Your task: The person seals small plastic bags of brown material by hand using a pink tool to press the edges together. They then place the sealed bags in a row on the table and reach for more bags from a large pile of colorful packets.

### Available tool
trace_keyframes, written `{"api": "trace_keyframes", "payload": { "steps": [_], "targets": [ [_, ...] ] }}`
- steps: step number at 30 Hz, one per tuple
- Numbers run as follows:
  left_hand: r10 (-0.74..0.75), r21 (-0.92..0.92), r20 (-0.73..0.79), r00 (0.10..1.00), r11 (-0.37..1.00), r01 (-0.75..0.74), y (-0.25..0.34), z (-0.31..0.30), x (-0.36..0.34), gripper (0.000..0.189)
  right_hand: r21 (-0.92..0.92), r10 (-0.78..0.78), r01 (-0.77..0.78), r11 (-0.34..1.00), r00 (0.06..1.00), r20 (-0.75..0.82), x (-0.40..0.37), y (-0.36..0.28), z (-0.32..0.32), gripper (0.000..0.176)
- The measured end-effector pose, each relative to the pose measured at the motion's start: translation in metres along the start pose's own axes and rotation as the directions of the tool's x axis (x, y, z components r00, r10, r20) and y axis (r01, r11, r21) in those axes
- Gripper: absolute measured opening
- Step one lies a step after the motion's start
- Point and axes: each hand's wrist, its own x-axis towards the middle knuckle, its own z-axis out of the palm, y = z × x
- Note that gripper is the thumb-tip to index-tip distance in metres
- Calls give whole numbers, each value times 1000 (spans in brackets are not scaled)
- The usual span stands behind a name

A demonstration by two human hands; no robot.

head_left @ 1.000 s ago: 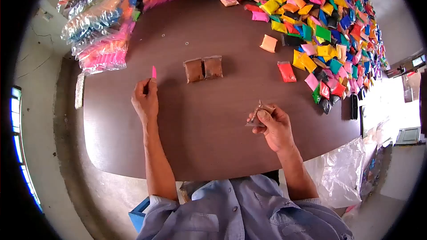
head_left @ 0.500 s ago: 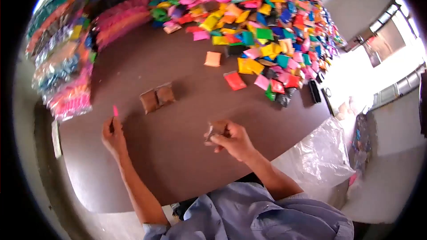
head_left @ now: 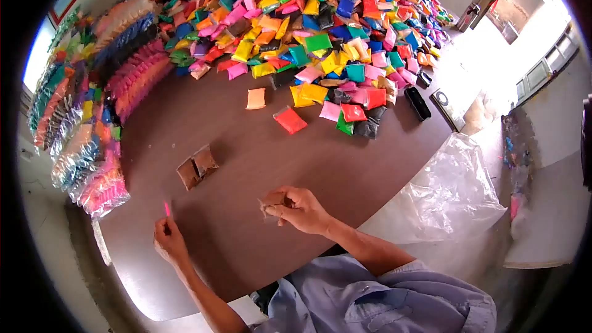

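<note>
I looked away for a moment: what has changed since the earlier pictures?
The view has swung right, so the table sits tilted in the picture. Nothing was visibly picked up or let go: the left hand still holds the pink strip, the right hand a brown packet. The two brown packets still lie side by side.

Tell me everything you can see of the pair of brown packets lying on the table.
The pair is two small, squarish brown packets lying flat, edge to edge, on the dark tabletop, with a narrow dark line between them. Whether they are joined is unclear. They look like thin, slightly shiny film around a brown filling, and both appear closed. They lie at a slant, beyond the left hand and apart from the colorful heap. Neither hand touches them.
</note>
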Motion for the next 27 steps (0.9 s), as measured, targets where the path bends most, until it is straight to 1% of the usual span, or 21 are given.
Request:
{"api": "trace_keyframes", "payload": {
  "steps": [1,2,3,4,5,6,7,8,10,11,13,14,16,17,19,20,22,23,25,26,27],
  "targets": [
    [2,12,-2,1000,1000,-2,1,-7,-5,8,0,-11,11,1000,1000,10,-1,0,2,31],
    [-13,19,66,998,1000,11,3,-13,-13,10,9,-13,13,1000,1000,20,-2,-1,3,31],
    [-29,27,130,991,999,26,11,-20,-19,13,-113,-62,67,991,997,49,-2,-3,4,32],
    [-31,38,117,993,999,27,20,-26,-25,13,-230,-110,127,965,990,84,-2,-4,5,33],
    [108,81,94,990,990,-115,31,-31,-33,18,-221,-117,135,966,989,96,0,1,7,33],
    [244,126,80,966,959,-253,46,-35,-44,24,-307,-256,278,910,960,109,0,10,8,39],
    [163,-68,150,975,986,-155,73,-40,-55,30,-389,-386,406,827,913,132,0,15,9,46],
    [96,-254,235,967,967,-34,106,-46,-65,36,-383,-386,409,828,912,138,-2,14,10,46],
    [228,-409,369,901,910,-63,165,-53,-77,50,-465,-249,280,840,960,129,-7,12,11,63],
    [227,-406,364,903,912,-66,178,-48,-83,50,-462,-252,285,840,958,134,-8,12,10,63],
    [391,-472,449,803,867,-159,193,-35,-92,42,-452,-321,370,812,929,183,-11,11,7,78],
    [391,-470,445,805,868,-161,198,-33,-94,42,-450,-324,374,811,927,187,-12,10,7,78],
    [298,-525,405,865,850,-47,204,-31,-96,26,-453,-381,416,789,909,171,-12,7,7,61],
    [295,-518,407,864,854,-48,203,-32,-96,26,-445,-381,416,793,909,172,-12,8,7,61],
    [326,-520,340,882,847,-113,201,-34,-94,16,-477,-184,289,830,950,254,-7,6,2,49],
    [325,-516,336,884,849,-116,199,-35,-93,16,-474,-188,294,830,948,258,-6,3,2,49],
    [295,-490,346,890,866,-97,197,-36,-92,11,-470,-133,250,846,954,268,-9,-8,4,37],
    [292,-487,350,890,869,-94,198,-37,-91,11,-467,-130,247,849,954,269,-10,-11,2,37],
    [220,-465,397,891,885,-11,200,-39,-91,11,-392,-160,272,879,942,295,-11,-14,-3,41],
    [217,-462,400,890,887,-8,196,-37,-93,11,-390,-156,268,881,942,296,-10,-9,-4,41],
    [179,-456,439,880,889,47,189,-34,-95,13,-385,-209,319,866,931,300,-6,-4,-6,41]
  ]
}}
